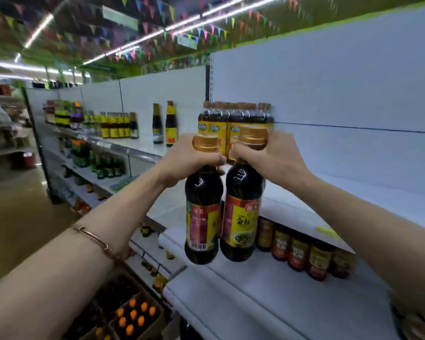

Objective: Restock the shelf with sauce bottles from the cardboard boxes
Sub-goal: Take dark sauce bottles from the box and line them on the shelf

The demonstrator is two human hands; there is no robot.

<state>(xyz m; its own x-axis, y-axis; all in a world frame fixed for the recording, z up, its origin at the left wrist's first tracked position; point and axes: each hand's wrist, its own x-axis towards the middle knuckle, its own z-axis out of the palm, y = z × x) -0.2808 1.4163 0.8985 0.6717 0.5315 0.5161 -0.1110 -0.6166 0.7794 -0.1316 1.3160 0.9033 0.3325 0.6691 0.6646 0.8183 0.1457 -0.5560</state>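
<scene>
Head view: each hand (pixel 182 160) (pixel 272 158) grips bottle (pixel 201 217) (pixel 241 212) neck.

We count two dark sauce bottles held up, one (pixel 201 212) beside the other (pixel 242 209), two tall bottles (pixel 164 123) standing apart on the top shelf (pixel 142 143), and five jars (pixel 302 249) below.

White top shelf (pixel 353 192) carries a cluster of dark sauce bottles (pixel 234 119) against its back panel; lower shelf (pixel 255 290) holds a row of jars (pixel 302 249).
</scene>
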